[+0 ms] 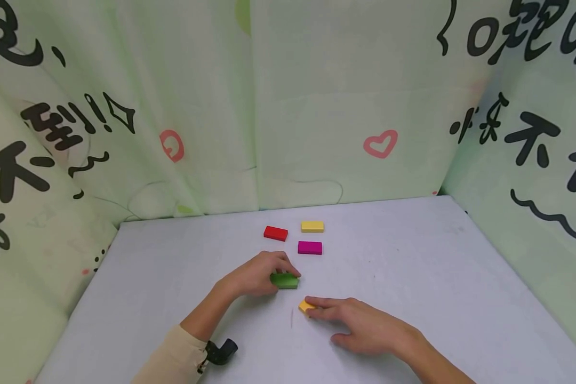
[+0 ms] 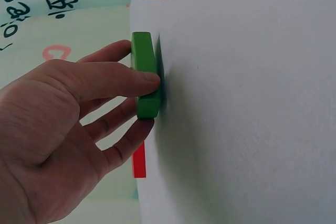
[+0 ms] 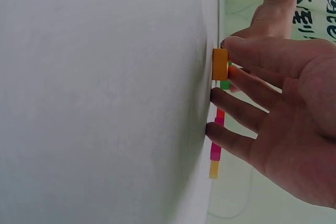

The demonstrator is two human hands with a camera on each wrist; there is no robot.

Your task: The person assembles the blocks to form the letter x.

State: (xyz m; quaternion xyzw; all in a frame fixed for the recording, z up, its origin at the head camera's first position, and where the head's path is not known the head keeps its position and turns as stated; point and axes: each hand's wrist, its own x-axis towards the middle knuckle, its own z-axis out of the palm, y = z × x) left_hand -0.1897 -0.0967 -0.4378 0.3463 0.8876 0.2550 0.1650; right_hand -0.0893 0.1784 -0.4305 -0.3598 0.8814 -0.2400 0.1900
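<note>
My left hand (image 1: pixel 261 273) grips a green block (image 1: pixel 285 281) low over the table; in the left wrist view its thumb (image 2: pixel 142 82) lies across the near side and fingers curl behind. My right hand (image 1: pixel 365 325) has straight fingers at a small orange-yellow block (image 1: pixel 305 306), one fingertip touching its top. In the head view, the right thumb (image 1: pixel 342 339) stays apart from that block. Two right fingertips (image 3: pixel 214 95) meet the tabletop beside it in the right wrist view.
Beyond the hands lie a red block (image 1: pixel 276 233), a yellow block (image 1: pixel 312 226) and a magenta block (image 1: pixel 310 247). The white table (image 1: pixel 389 256) ends at printed curtains (image 1: pixel 317 133) behind and on both sides. A black device (image 1: pixel 222 352) sits at the left wrist.
</note>
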